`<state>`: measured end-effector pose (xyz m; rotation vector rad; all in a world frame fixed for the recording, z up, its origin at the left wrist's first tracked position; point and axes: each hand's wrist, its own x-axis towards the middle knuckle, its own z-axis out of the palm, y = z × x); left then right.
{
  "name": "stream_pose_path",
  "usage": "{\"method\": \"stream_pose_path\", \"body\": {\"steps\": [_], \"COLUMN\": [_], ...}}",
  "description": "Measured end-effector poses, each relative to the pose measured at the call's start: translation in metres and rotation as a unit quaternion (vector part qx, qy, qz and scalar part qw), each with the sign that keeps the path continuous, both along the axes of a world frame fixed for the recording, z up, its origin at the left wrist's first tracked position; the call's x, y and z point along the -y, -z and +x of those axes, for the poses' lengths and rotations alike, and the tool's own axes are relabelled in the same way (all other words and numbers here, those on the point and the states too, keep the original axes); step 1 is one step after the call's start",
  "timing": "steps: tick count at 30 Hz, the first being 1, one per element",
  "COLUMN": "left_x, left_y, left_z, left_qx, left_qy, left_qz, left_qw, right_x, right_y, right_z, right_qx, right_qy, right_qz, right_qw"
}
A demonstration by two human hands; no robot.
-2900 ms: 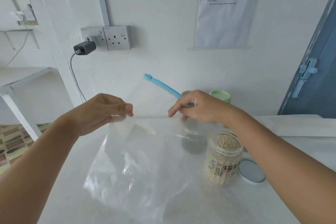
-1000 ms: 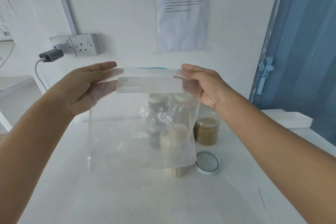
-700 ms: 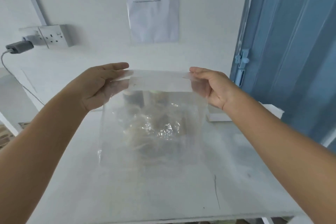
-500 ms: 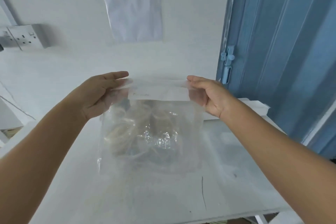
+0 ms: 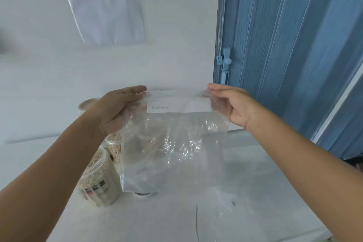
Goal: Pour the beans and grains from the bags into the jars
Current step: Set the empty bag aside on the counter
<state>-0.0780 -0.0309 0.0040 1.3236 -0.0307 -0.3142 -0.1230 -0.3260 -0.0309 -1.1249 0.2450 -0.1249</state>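
- White table [image 5: 245,212] against white wall carries clear grain-filled plastic jars [image 5: 98,179].
- I see left hand [image 5: 115,110] and right hand [image 5: 233,106] pinching empty clear plastic zip bag [image 5: 172,151] by its top corners.

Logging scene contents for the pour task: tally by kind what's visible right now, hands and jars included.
Hands: 2, left hand and right hand, each pinching a top corner of the bag
Clear plastic bag: 1, looks empty
Grain-filled jars: 2, front jar and rear jar
Paper sheet on wall: 1
Total: 6. More may sit behind the bag; cannot tell.
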Motion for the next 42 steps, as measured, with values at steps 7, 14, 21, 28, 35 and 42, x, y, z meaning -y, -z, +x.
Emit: {"method": "stream_pose_path", "body": {"steps": [7, 14, 21, 28, 35, 42], "left_x": [0.069, 0.135, 0.173, 0.186, 0.180, 0.186], "left_y": [-0.003, 0.013, 0.036, 0.130, 0.181, 0.180], "left_z": [-0.015, -0.025, -0.022, -0.039, -0.039, -0.022], "left_qx": [-0.022, -0.055, -0.157, -0.186, -0.189, -0.097], "left_qy": [-0.024, -0.028, -0.002, 0.045, 0.075, 0.089], "left_qz": [-0.001, -0.035, -0.074, 0.000, 0.048, 0.255], "left_qw": [0.999, 0.997, 0.985, 0.982, 0.978, 0.958], "right_x": [0.069, 0.143, 0.200, 0.209, 0.203, 0.201], "right_y": [0.002, -0.003, 0.009, 0.107, 0.151, 0.158], "right_z": [0.007, -0.006, -0.004, -0.030, -0.041, -0.031], "right_qx": [-0.012, -0.045, -0.110, -0.222, -0.251, -0.236], "right_qy": [-0.022, -0.058, -0.071, -0.072, -0.036, -0.010], "right_qz": [-0.027, -0.022, -0.011, -0.070, -0.085, -0.100], "right_qw": [0.999, 0.997, 0.991, 0.970, 0.964, 0.967]}}
